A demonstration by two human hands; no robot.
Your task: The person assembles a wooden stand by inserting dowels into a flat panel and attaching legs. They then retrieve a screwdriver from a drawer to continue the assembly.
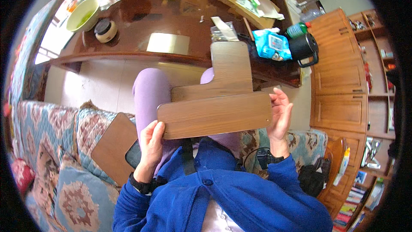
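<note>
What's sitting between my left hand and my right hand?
In the head view, a rectangular wood-grain board fills the stretch: your left hand grips its near-left corner, and your right hand is at its right end.

The scene is bright, blown out to white past the left front corner of the table [137, 21]. A pale patch gleams at the middle of its front edge. Grain on the wooden board [214, 114] reads clearly; rightward, the cabinet [337, 60] bows toward the black fisheye rim.
</note>
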